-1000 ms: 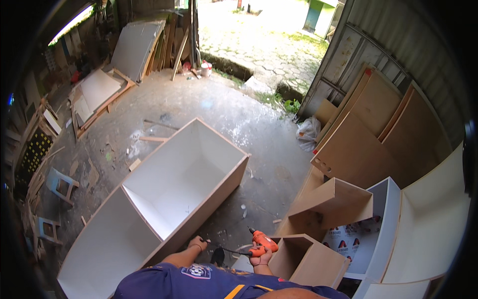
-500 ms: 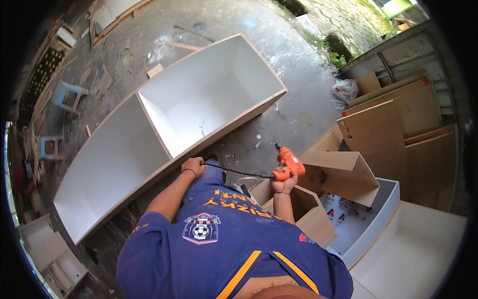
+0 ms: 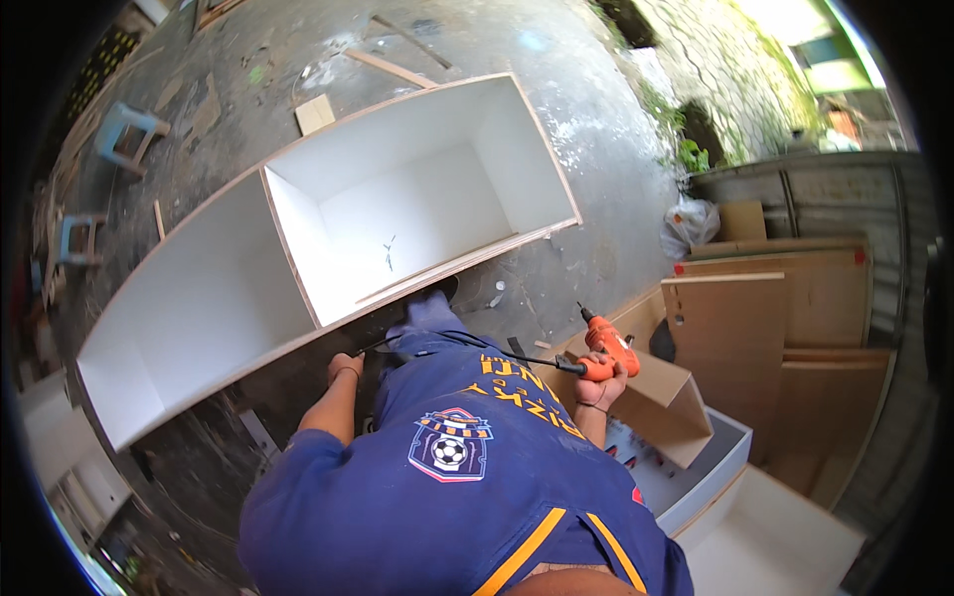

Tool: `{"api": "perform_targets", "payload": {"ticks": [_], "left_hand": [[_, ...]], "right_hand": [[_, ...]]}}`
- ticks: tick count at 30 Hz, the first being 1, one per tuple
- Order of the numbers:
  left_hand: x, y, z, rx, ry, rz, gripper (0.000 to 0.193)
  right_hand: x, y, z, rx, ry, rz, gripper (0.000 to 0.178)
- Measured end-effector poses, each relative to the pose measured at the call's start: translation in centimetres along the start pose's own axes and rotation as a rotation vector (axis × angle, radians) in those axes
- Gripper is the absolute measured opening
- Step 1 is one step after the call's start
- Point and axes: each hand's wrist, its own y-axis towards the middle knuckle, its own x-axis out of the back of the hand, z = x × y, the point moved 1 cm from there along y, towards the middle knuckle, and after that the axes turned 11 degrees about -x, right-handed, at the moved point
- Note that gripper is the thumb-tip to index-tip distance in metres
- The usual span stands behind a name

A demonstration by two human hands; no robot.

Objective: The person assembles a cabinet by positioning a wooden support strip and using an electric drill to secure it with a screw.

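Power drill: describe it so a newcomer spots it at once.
Find the large two-compartment cabinet, white inside. Below its right end in the picture, the right hand holds the power drill, black cord trailing left. Its bright orange body sets it apart from the brown wooden panels to the right.

Downward fisheye view from head height

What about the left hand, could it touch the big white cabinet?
Probably yes: the left hand is close to the white cabinet, nothing visible between them, though it seems to hold a cord.
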Motion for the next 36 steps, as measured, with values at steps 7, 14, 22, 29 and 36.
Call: {"api": "perform_targets", "payload": {"ticks": [7, 14, 22, 29, 36], "left_hand": [[0.3, -2.5, -5.2, 0.174, -0.384, -0.368, 0.053], [-2.1, -5.4, -12.3, 0.294, -0.494, -0.952, 0.048], [-3.6, -12.7, -22.6, 0.450, -0.552, -1.173, 0.044], [-2.4, -16.4, -31.2, 0.609, -0.551, -1.338, 0.050], [0.4, -16.6, -38.2, 0.588, -0.752, -1.728, 0.048]], "right_hand": [[-5.1, 5.1, 5.1, -0.058, -0.049, -0.045, 0.057], [-10.6, 14.5, 11.8, -0.266, -0.153, 0.014, 0.056], [-20.0, 21.8, 21.7, -0.477, -0.405, 0.089, 0.054], [-28.3, 29.6, 25.4, -0.728, -0.449, 0.118, 0.055], [-36.0, 39.5, 25.9, -0.958, -0.594, 0.084, 0.062]]}}
